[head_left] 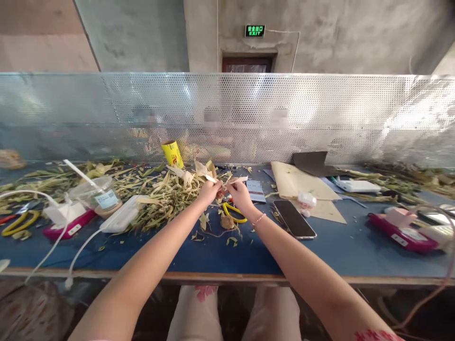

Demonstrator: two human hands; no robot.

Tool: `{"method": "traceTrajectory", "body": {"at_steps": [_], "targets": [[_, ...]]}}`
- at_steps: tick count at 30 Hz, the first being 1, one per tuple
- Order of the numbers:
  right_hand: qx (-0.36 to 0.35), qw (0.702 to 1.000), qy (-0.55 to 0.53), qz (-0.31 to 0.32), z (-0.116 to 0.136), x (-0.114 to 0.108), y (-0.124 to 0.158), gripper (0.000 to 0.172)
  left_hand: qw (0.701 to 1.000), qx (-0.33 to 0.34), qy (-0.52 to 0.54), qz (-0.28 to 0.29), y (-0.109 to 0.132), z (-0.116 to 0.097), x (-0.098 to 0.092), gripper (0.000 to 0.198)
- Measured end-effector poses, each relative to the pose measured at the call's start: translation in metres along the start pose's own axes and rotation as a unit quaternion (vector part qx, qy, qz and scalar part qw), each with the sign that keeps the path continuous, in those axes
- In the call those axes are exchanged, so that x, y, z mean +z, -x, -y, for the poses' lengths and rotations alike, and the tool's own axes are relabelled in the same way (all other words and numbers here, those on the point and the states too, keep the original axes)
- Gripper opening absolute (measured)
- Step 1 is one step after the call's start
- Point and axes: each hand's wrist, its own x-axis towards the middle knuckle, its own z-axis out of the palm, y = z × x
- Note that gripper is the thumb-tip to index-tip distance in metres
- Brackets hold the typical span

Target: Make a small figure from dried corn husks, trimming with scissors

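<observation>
At a blue worktable (220, 255), the left hand (209, 189) and the right hand (239, 194) are brought together above the far middle of the surface, the fingers of each closed on a small brown plant piece (220, 193) held between them just clear of the table. Pale husk strips (237, 180) are seen sticking out from the grip on both sides. What exactly is pinched by each fingertip cannot be made out at this size. The plant piece is judged to be very light, dry and brittle, its husk papery and likely to tear along the grain. A hold on the firmer brown core, with a strip taken close to its root, is judged the surest. A loose pile of dried leaves (167, 194) is spread just to the left of the hands, and yellow-handled scissors (232, 211) are lying on the table directly beneath them, beside a brown lump (226, 221). A phone (294, 219) is laid face up near the right wrist, with brown paper (298, 182) behind it. A clear plastic cup (95, 194) with a straw and a yellow can (172, 154) are set further left. The bench is closed off at the back by a perforated metal screen (320, 113).
</observation>
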Motion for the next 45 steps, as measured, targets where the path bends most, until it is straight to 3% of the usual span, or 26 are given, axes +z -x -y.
{"method": "traceTrajectory", "body": {"at_steps": [6, 14, 22, 24, 29, 34, 45], "targets": [[-0.004, 0.999, -0.039, 0.000, -0.005, -0.005, 0.009, 0.022, 0.996, -0.021, 0.055, 0.073, 0.006, 0.004, 0.003, 0.030], [-0.014, 1.000, -0.016, 0.009, 0.000, 0.010, 0.012, 0.027, 0.995, -0.062, 0.076, -0.032, 0.021, 0.015, 0.001, 0.035], [-0.050, 0.997, -0.049, -0.026, 0.004, 0.016, 0.020, 0.019, 0.993, -0.045, 0.095, -0.053, 0.017, 0.019, -0.002, 0.035], [-0.032, 0.997, -0.069, -0.027, 0.001, 0.011, 0.018, 0.021, 0.989, -0.057, 0.125, -0.045, 0.016, 0.015, 0.000, 0.032], [0.104, 0.976, -0.192, 0.006, -0.002, -0.003, 0.013, 0.024, 0.969, -0.086, 0.231, 0.008, 0.019, -0.005, -0.004, 0.014], [0.151, 0.956, -0.250, 0.040, -0.001, -0.009, 0.011, 0.028, 0.958, -0.106, 0.254, 0.076, 0.020, -0.015, -0.014, 0.015], [0.178, 0.925, -0.328, 0.070, 0.005, -0.018, 0.005, 0.029, 0.968, -0.046, 0.241, 0.047, 0.015, -0.007, -0.012, 0.026]]}}
